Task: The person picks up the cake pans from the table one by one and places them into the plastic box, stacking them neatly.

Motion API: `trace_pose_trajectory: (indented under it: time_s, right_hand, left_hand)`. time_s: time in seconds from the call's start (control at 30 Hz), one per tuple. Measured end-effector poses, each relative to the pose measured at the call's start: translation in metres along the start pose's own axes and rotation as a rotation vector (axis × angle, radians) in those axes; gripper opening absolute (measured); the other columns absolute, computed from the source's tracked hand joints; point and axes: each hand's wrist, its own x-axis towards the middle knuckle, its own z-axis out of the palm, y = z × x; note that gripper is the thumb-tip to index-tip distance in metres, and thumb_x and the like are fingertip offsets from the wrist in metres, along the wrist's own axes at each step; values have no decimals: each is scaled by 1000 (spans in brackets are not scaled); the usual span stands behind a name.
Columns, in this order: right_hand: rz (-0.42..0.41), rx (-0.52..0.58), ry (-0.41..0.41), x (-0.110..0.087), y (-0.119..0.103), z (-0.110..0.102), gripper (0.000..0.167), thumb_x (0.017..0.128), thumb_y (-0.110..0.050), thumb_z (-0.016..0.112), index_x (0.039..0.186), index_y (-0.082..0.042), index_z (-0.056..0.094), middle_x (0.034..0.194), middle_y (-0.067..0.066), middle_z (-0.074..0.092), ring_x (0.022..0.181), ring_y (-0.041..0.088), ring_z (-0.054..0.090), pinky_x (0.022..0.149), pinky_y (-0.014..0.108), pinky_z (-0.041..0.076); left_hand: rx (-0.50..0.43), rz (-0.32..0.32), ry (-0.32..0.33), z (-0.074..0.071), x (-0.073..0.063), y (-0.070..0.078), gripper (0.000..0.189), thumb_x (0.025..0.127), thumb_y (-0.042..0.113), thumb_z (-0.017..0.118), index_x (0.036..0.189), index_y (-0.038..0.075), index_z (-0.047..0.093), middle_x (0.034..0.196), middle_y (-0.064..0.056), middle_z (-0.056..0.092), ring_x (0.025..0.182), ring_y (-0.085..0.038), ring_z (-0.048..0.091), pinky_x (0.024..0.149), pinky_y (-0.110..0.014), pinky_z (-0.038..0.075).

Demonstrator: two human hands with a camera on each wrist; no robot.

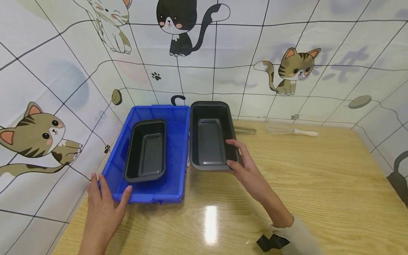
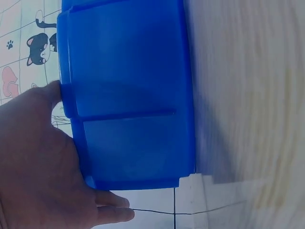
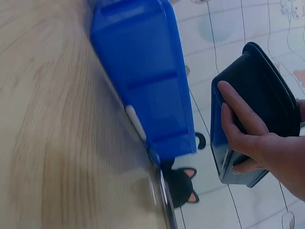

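My right hand (image 1: 247,170) grips a dark loaf pan (image 1: 208,138) by its near right corner, thumb over the rim. The right wrist view shows this pan (image 3: 259,95) raised above the table, with fingers spread along its outside. Inside the blue plastic bin (image 1: 176,141) lies another dark loaf pan (image 1: 148,150), toward the bin's left side. My left hand (image 1: 105,205) rests at the bin's front left corner, its fingers fairly straight and the thumb at the front rim. In the left wrist view that hand (image 2: 43,157) touches the bin's (image 2: 128,95) outer wall.
Metal tongs (image 1: 245,130) lie partly behind the raised pan. A whisk (image 1: 293,131) with a pale handle lies farther right, near the back wall. The wooden table (image 1: 287,184) meets cat-patterned sheeting at the back and left.
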Motion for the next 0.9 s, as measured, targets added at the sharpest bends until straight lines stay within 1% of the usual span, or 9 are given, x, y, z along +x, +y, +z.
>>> trace_pose_trajectory:
  time_s: [0.1,0.23,0.3,0.37,0.47,0.63,0.7,0.8,0.9]
  right_hand:
    - [7,0,-18,10,1,14,61,111,1,42,167,-7,20,162,33,34,133,27,59,102,26,58]
    - [24,-17,-37,22,3,31,62,110,-1,43,167,-9,23,163,32,35,141,40,54,105,32,58]
    - [30,-21,-46,27,5,40,61,110,-1,43,167,-10,24,163,32,36,143,43,54,109,40,58]
    - [37,-24,-55,32,6,48,61,110,-1,44,167,-11,25,161,32,39,141,40,56,111,48,57]
    - [31,45,-106,39,8,61,62,110,1,41,167,-8,20,161,36,38,136,48,64,112,59,55]
    - [1,120,-197,51,12,81,61,111,3,38,166,-2,13,162,41,33,131,63,62,114,58,54]
    - [-2,113,-206,56,13,89,60,111,2,40,165,-2,15,160,42,36,131,62,62,115,54,54]
    - [17,164,-227,64,16,102,61,110,4,40,165,-3,16,159,42,36,128,67,62,114,58,54]
    - [54,176,-232,70,20,114,61,111,4,41,166,-5,15,160,41,36,126,68,62,117,58,52]
  left_hand:
    - [22,-12,-14,-2,0,0,112,112,64,47,168,-8,-19,177,-29,-30,163,-60,-16,123,-83,16]
    - [26,-25,-26,-3,0,2,112,112,64,47,168,-7,-20,177,-27,-31,163,-59,-17,122,-83,16]
    - [26,-24,-25,-3,0,3,112,112,63,47,168,-7,-20,177,-28,-31,163,-59,-17,122,-83,16]
    - [26,-25,-26,-3,0,3,112,112,63,47,168,-7,-20,177,-28,-30,163,-60,-16,122,-83,16]
    - [28,-31,-34,-2,0,3,112,112,63,47,167,-8,-20,176,-29,-31,163,-60,-16,122,-83,16]
    - [33,-47,-49,-1,2,4,112,112,64,46,167,-7,-22,175,-28,-34,163,-60,-18,122,-82,15]
    - [33,-46,-50,-1,2,4,112,113,64,46,167,-7,-22,175,-27,-35,162,-59,-19,121,-82,15]
    - [27,-38,-43,-1,2,3,111,113,62,45,166,-8,-22,175,-28,-34,162,-60,-18,121,-83,16]
    - [12,-33,-37,-1,1,2,110,114,61,45,166,-9,-21,175,-29,-34,162,-61,-17,123,-82,16]
